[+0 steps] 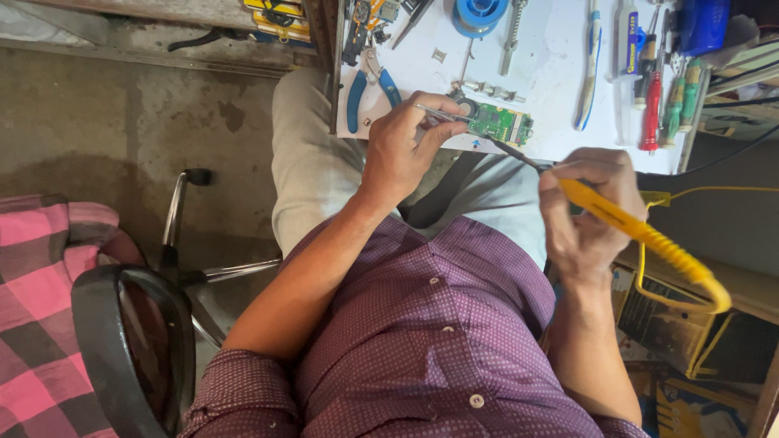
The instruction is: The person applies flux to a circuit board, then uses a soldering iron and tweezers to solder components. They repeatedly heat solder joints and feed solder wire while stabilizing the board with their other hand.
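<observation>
Yellow soldering iron (641, 235), tip toward circuit board (501, 123)

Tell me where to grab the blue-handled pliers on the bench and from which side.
Take the pliers by their two blue handles, coming from the bench's near edge: the handles splay toward the person, while the metal jaws point away among other tools.

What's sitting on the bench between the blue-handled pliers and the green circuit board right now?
In the head view, the left hand fills that stretch, pinching tweezers whose tips reach the green circuit board; the blue-handled pliers lie just beyond its knuckles.
</observation>
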